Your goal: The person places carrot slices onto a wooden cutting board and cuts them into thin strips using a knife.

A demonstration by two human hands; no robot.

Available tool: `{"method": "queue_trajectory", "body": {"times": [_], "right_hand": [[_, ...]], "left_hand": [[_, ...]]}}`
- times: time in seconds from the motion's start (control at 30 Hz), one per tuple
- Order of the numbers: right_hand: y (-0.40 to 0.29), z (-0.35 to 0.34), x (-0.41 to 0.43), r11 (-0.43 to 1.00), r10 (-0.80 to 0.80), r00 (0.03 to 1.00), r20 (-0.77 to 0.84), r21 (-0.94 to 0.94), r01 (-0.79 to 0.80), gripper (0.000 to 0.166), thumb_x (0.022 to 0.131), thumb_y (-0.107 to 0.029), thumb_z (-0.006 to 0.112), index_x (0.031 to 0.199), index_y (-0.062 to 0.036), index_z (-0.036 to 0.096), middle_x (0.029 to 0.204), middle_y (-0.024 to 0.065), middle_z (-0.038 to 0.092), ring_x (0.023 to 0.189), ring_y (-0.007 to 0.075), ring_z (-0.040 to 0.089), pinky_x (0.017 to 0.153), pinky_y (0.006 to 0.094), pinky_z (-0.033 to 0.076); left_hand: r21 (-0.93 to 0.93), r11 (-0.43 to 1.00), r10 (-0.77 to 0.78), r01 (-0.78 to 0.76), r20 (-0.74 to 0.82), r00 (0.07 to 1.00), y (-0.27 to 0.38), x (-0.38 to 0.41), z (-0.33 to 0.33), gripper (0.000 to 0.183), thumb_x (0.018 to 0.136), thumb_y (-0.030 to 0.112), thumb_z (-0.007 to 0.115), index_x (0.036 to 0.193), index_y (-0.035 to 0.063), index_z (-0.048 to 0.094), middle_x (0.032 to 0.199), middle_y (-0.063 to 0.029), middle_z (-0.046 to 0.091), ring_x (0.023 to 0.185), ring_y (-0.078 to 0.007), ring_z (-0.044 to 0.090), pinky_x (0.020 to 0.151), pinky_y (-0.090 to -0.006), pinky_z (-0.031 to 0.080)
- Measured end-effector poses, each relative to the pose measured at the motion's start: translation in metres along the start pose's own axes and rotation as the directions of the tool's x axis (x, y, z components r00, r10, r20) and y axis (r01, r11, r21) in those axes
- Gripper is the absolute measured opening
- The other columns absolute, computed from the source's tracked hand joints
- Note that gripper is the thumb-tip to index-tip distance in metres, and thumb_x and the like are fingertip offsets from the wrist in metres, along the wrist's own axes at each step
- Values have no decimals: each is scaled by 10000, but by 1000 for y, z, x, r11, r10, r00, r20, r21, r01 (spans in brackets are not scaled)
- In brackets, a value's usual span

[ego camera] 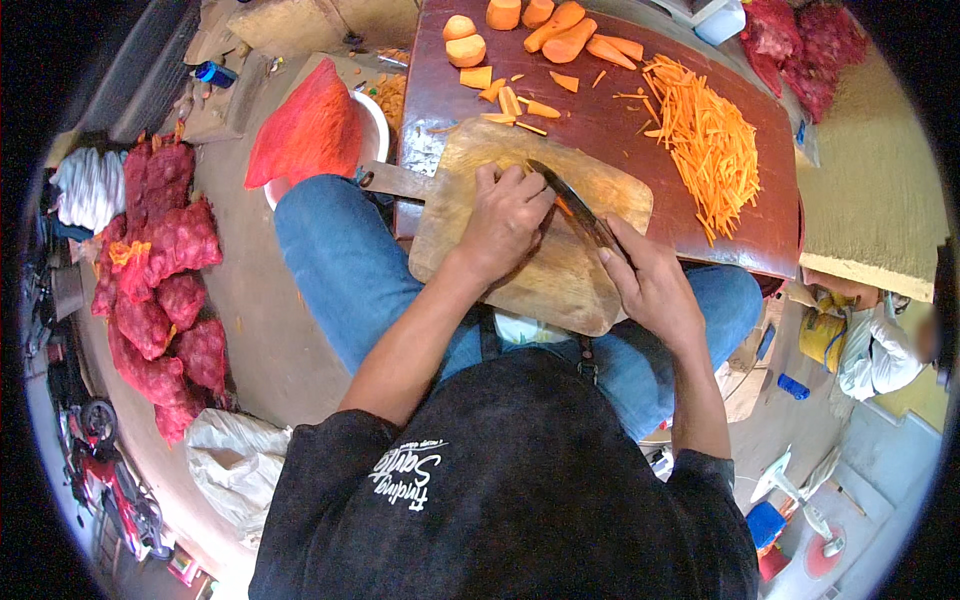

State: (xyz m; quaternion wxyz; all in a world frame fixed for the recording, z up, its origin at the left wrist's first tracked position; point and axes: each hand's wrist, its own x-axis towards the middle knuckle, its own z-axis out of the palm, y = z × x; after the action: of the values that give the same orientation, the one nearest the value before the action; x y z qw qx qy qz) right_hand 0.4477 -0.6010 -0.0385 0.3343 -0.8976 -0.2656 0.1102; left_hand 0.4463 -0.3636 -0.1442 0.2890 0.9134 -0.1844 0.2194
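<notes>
My left hand [514,217] presses down on a wooden cutting board [465,165], its fingers curled over a piece of carrot [562,207]. Most of that piece is hidden by the hand and blade. In my right hand [652,281] is a kitchen knife [566,195], its dark blade slanting up and left, close beside the left fingertips. The board lies tilted at the near edge of a dark red table [600,142], over my lap. Beyond it lie cut carrot chunks [465,51], peeled carrots [568,41] and slices [508,101]. A heap of carrot matchsticks [709,142] spreads at the right.
A flat grey handle [394,181] juts from the board's left edge. Left of the table, a red mesh sack [311,131] covers part of a white basin [379,124]. Filled red net sacks [161,300] line the floor. A person [881,352] is at the far right.
</notes>
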Motion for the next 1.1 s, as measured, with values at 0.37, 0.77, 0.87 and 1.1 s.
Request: {"method": "queue_trajectory", "body": {"times": [0.37, 0.77, 0.87, 1.1], "right_hand": [[5, 0, 2, 998, -3, 1000, 1, 67, 3, 405, 1053, -137, 678, 1413, 45, 642, 1167, 318, 752, 1074, 487, 747, 913, 478, 589], [-3, 2, 5, 998, 18, 1000, -11, 62, -17, 426, 1045, -147, 704, 1413, 60, 646, 1173, 324, 755, 1088, 468, 760, 918, 460, 593], [-2, 10, 8, 999, 34, 999, -4, 33, -34, 423, 1043, -148, 707, 1404, 65, 652, 1179, 320, 757, 1098, 456, 765, 925, 451, 593], [-8, 0, 6, 998, 31, 999, -12, 50, -30, 434, 1039, -141, 705, 1419, 57, 643, 1167, 320, 758, 1087, 464, 761, 919, 456, 591]], "left_hand": [[-35, 999, -16, 16, -8, 1000, -3, -5, -4, 373, 686, 38, 792, 1057, 49, 758, 995, -108, 653, 1023, -324, 608, 953, -476, 407], [-37, 998, -48, 48, 6, 999, -3, -5, -6, 402, 654, 39, 820, 1052, 40, 766, 1000, -114, 663, 1041, -330, 621, 982, -475, 424], [-52, 998, -30, 29, -6, 1000, -5, -4, -2, 389, 653, 40, 819, 1039, 38, 768, 995, -117, 663, 1033, -330, 624, 983, -474, 426], [-69, 997, -37, 33, -52, 998, -7, -5, 2, 349, 667, 8, 781, 1014, 45, 761, 954, -121, 671, 991, -335, 640, 972, -485, 442]]}}
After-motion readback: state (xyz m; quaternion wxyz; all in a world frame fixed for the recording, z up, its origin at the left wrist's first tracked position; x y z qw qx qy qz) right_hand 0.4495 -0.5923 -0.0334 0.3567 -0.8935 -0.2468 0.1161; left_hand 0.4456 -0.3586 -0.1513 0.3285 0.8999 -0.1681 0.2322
